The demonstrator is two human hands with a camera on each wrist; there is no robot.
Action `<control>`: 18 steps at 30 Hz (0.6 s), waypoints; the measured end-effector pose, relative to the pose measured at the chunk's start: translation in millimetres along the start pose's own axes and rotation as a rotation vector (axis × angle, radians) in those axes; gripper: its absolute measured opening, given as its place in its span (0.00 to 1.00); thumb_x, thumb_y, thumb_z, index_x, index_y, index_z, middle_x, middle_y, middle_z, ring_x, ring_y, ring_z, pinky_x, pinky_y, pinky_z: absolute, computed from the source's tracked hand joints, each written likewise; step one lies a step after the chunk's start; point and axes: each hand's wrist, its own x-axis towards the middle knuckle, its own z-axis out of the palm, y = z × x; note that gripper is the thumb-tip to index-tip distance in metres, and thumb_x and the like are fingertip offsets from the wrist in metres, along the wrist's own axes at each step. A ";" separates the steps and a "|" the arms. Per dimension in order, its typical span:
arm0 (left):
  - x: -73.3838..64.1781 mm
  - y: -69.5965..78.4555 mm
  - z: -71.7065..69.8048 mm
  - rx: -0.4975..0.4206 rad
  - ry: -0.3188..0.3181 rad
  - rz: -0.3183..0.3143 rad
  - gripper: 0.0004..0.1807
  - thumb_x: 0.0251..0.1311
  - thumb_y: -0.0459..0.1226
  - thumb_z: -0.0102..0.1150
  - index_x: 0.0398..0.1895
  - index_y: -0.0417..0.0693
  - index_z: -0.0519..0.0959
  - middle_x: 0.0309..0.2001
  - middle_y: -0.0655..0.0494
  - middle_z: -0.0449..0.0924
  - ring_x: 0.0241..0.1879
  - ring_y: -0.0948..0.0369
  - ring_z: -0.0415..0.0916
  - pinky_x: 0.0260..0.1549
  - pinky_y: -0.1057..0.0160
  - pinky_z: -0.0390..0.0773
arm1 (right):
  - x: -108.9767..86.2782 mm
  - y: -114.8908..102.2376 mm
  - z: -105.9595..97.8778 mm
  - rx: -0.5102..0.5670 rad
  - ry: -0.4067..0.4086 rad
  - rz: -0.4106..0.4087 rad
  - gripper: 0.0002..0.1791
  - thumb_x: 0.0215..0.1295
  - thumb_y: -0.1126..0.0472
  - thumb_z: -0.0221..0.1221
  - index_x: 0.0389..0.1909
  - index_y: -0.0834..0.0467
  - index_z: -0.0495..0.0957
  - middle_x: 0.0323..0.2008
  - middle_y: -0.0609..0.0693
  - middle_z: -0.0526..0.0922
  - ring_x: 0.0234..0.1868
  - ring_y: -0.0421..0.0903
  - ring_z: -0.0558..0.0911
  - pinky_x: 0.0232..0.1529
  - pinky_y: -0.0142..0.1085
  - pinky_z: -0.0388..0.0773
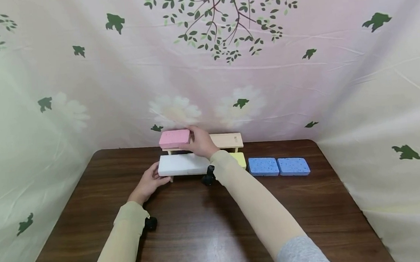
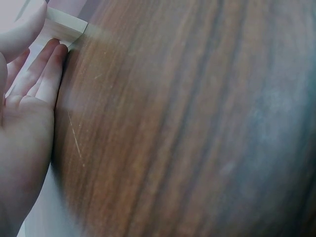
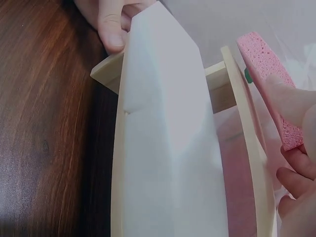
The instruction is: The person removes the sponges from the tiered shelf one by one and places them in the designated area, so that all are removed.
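A pink sponge (image 1: 174, 138) is pinched by my right hand (image 1: 202, 142) at the left end of the upper tier of a small wooden rack (image 1: 227, 140). In the right wrist view the pink sponge (image 3: 269, 79) tilts beside the upper rail, thumb on its face. A long white block (image 1: 183, 164) lies along the lower tier. At the rack's left end my left hand (image 1: 148, 183) holds the wooden end piece (image 3: 107, 72), thumb in front. The left wrist view shows the left hand's fingers (image 2: 47, 74) extended against the pale wood (image 2: 64, 24).
A yellow sponge (image 1: 239, 159) sits at the lower tier's right end, partly behind my right forearm. Two blue sponges (image 1: 263, 166) lie side by side on the brown table (image 1: 189, 232) to the right. A printed cloth (image 1: 206, 85) hangs behind the table.
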 end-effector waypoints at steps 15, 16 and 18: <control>-4.1 3.2 4.7 0.014 0.012 -0.005 0.47 0.66 0.30 0.70 0.84 0.42 0.54 0.75 0.36 0.66 0.72 0.43 0.69 0.63 0.63 0.77 | -10.2 12.4 -13.9 0.069 0.020 -0.079 0.43 0.62 0.51 0.76 0.74 0.60 0.70 0.67 0.53 0.78 0.68 0.52 0.76 0.71 0.47 0.72; -4.0 2.8 4.6 0.008 0.015 -0.009 0.47 0.66 0.30 0.70 0.84 0.43 0.54 0.75 0.36 0.66 0.72 0.43 0.69 0.63 0.63 0.77 | -11.4 13.2 -14.7 0.070 0.017 -0.080 0.43 0.62 0.51 0.76 0.74 0.60 0.70 0.67 0.53 0.78 0.69 0.51 0.76 0.71 0.47 0.72; -4.1 2.1 4.6 0.003 0.012 -0.010 0.48 0.66 0.30 0.70 0.84 0.42 0.53 0.75 0.36 0.66 0.73 0.43 0.68 0.63 0.63 0.77 | -14.9 14.7 -16.8 0.071 0.012 -0.077 0.44 0.63 0.51 0.76 0.75 0.60 0.69 0.68 0.53 0.77 0.70 0.52 0.75 0.71 0.48 0.71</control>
